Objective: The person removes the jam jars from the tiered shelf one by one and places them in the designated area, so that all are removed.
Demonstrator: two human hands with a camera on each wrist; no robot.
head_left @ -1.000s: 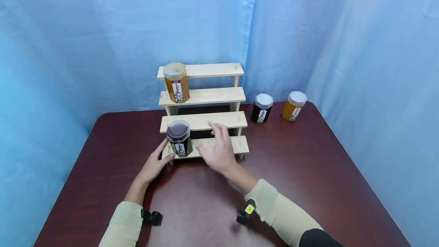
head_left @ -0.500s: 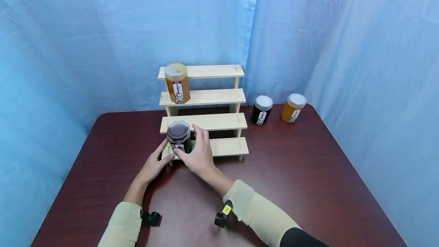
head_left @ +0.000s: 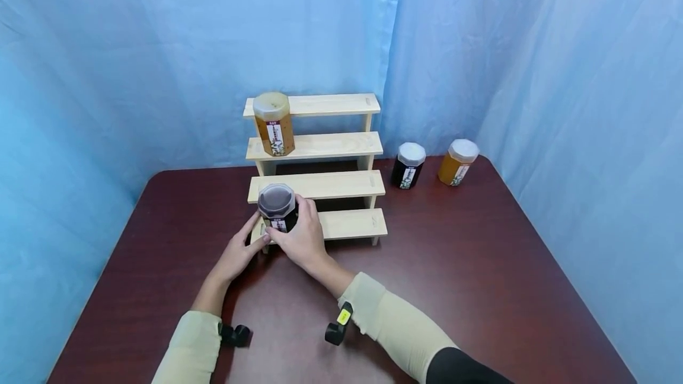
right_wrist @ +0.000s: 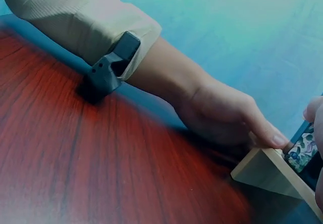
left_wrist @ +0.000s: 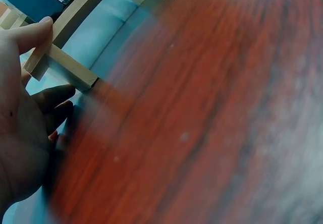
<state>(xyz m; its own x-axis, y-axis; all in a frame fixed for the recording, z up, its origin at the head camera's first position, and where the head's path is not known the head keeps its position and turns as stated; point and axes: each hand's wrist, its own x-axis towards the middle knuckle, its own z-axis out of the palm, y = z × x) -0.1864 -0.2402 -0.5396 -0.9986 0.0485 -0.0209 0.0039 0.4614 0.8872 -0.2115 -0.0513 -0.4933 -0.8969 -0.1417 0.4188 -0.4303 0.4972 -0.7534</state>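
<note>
On the left end of the lowest step of a pale wooden tiered stand (head_left: 352, 224) is a dark jar (head_left: 277, 200) with a translucent lid and white label. My right hand (head_left: 305, 242) grips this jar, thumb across the front and fingers along its right side. My left hand (head_left: 233, 261) holds the stand's lower left end. In the left wrist view, the left hand (left_wrist: 22, 118) has its thumb at the board's edge and its other fingers beyond the end leg. The right wrist view shows that left thumb (right_wrist: 272, 137) pressed at the board's corner beside the jar's flowered label (right_wrist: 302, 151).
An amber jar (head_left: 274, 135) stands at the left of the stand's second step from the top. Right of the stand, another dark jar (head_left: 409, 166) and another amber jar (head_left: 457, 163) sit near the back edge of the brown table (head_left: 453, 271). Blue curtains (head_left: 203, 64) hang behind.
My right hand has moved left from beside the dark jar and closed round it. The left hand has stayed at the stand's left end.
</note>
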